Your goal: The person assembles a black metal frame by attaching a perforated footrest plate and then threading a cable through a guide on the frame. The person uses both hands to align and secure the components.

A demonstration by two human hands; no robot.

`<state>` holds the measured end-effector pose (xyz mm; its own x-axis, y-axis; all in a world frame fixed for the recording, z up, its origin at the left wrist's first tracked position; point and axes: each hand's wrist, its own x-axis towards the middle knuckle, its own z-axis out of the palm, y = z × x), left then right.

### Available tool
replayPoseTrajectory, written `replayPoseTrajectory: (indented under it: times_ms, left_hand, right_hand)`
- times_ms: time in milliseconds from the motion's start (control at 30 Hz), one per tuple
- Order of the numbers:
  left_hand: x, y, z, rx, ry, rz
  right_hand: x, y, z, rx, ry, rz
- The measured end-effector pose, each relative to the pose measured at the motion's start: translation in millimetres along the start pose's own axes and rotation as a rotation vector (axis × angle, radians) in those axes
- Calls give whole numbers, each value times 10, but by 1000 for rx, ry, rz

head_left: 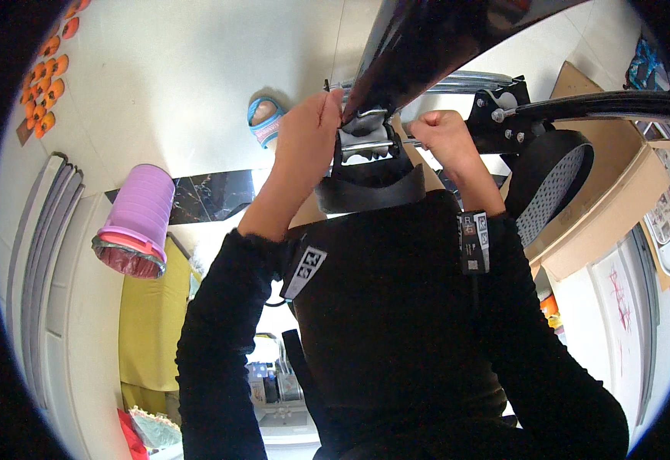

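A long, glossy black tapering part (419,61) comes down from the top of the view. At its lower end sits a silver metal clamp (365,142) crossed by a bolt, with a curved black piece (369,193) below it, close to my body. My left hand (308,134) is closed at the clamp's left side, and its fingertips hide what they grip. A small dark tip pokes out above them. On the other side my right hand (446,142) is closed, its fingers pinched around a thin metal rod (406,141) beside the clamp.
A black bracket with bolts (503,115) and a black perforated pad (553,188) are at the right, before an open cardboard box (603,222). A pink bin (139,211) lies tipped at the left. Orange fruit (43,84) sits far left; a blue sandal (266,123) is on a foot.
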<state>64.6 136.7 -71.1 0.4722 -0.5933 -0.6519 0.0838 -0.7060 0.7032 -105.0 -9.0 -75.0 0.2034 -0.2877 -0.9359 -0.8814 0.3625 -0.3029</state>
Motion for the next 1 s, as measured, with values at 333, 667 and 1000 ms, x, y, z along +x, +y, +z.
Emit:
replayPoseTrajectory:
  times_ms: [333,667,1000]
  left_hand:
    - [17,-104,-98,-387,-7,-351]
    - [112,-134,0,-252,-177,-394]
    - [9,25,-23,-108,-69,-121]
  right_hand:
    - [-30,-47,10,-21,20,-7]
    - [-40,-76,13,-15,11,-1]
    - [-62,-107,20,-13,22,14]
